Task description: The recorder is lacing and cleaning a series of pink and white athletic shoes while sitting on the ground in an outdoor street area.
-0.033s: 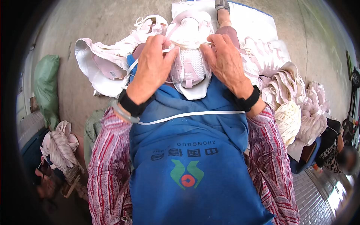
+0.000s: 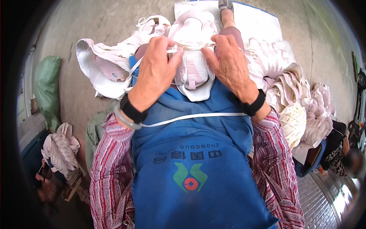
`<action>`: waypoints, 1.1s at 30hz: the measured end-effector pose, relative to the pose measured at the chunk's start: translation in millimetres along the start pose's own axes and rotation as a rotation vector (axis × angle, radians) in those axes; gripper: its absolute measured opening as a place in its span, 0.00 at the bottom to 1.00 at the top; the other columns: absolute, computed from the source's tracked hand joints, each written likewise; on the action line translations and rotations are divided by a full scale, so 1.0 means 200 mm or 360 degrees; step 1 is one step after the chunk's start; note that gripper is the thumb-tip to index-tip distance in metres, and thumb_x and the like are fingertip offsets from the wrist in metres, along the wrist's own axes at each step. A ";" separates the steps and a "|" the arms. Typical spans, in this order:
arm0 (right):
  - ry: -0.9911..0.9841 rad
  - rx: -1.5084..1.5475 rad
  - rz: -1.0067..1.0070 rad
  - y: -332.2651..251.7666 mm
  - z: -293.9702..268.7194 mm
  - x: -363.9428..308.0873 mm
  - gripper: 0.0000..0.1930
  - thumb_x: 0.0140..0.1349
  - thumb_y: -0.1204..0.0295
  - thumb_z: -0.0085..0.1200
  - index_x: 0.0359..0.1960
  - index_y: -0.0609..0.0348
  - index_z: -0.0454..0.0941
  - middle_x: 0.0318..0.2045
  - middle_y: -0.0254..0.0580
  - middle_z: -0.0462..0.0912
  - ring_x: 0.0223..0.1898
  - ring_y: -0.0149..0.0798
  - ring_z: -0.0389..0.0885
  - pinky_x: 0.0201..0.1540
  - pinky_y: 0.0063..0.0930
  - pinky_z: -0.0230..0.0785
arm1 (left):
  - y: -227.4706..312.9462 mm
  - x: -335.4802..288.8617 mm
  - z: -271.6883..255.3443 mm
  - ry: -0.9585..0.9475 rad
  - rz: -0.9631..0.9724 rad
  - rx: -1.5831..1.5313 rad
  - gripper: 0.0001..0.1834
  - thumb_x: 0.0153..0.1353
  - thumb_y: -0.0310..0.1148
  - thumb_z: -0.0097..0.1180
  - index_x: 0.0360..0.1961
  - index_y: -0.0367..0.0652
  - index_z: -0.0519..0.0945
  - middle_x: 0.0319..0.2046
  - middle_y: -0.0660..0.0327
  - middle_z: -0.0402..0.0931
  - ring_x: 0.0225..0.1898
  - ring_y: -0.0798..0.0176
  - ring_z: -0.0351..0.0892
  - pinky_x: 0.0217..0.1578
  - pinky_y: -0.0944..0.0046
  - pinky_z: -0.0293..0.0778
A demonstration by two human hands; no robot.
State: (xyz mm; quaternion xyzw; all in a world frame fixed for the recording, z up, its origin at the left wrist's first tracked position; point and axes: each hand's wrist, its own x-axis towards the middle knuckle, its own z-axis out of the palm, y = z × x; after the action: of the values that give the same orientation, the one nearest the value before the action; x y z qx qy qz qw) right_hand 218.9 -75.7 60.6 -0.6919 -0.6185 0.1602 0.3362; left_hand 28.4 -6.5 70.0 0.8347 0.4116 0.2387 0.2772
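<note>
A white and pale pink shoe upper (image 2: 192,63) with a mesh tongue rests on my lap, its heel end toward me. My left hand (image 2: 154,68) is at its left edge, thumb and fingers closed on a flat white shoelace (image 2: 172,50). At the opposite edge my right hand (image 2: 230,63) grips the lace too, between thumb and bent forefinger; the exact pinch is partly hidden by the fingers. A long white strand (image 2: 194,115) stretches over my blue apron (image 2: 190,149) between my wrists.
More white and pink uppers (image 2: 108,63) lie at my left, with a stack of them (image 2: 272,57) at my right. Next to that stack are a bundle of cream laces (image 2: 292,124) and more uppers. A green sack (image 2: 47,89) stands far left. Another person (image 2: 335,160) is at the right edge.
Both thumbs have shifted slightly toward me, and the gap between my left thumb and forefinger looks wider. The shoe upper has stayed in place.
</note>
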 end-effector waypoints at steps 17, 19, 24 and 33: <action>-0.0079 0.0117 -0.0302 0.09 0.01 -0.09 0.08 0.49 0.82 0.49 0.32 0.68 0.69 0.29 0.56 0.72 0.34 0.56 0.73 0.37 0.43 0.70 | 0.07 -0.10 0.19 -0.0091 -0.0036 -0.0049 0.28 0.54 0.19 0.41 0.59 0.27 0.60 0.56 0.34 0.64 0.57 0.35 0.65 0.59 0.51 0.63; -0.0072 0.0104 -0.0310 0.09 0.00 -0.06 0.09 0.50 0.82 0.49 0.34 0.68 0.69 0.29 0.56 0.72 0.35 0.56 0.73 0.37 0.43 0.70 | 0.07 -0.07 0.17 -0.0087 -0.0025 0.0001 0.27 0.54 0.19 0.42 0.58 0.27 0.60 0.55 0.35 0.64 0.57 0.36 0.66 0.57 0.51 0.64; -0.0059 0.0108 -0.0243 0.03 0.00 -0.06 0.14 0.51 0.82 0.49 0.41 0.66 0.67 0.31 0.55 0.73 0.36 0.55 0.76 0.37 0.41 0.71 | 0.08 -0.10 0.12 0.0002 -0.0005 0.0055 0.25 0.55 0.22 0.45 0.55 0.28 0.62 0.52 0.36 0.65 0.53 0.35 0.68 0.54 0.49 0.67; -0.0297 -0.0648 -0.0574 -0.03 -0.03 -0.04 0.11 0.53 0.75 0.51 0.39 0.59 0.70 0.30 0.46 0.74 0.32 0.42 0.80 0.30 0.33 0.72 | 0.04 -0.12 0.06 -0.0011 -0.0105 0.0033 0.22 0.54 0.23 0.46 0.52 0.30 0.69 0.45 0.39 0.73 0.47 0.39 0.74 0.50 0.53 0.70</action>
State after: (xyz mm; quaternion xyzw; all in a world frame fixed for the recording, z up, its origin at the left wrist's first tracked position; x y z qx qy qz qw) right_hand 216.4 -85.6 68.5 -0.6062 -0.7793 0.0334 0.1552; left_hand 27.7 -32.9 62.2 0.8244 0.4404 0.2221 0.2777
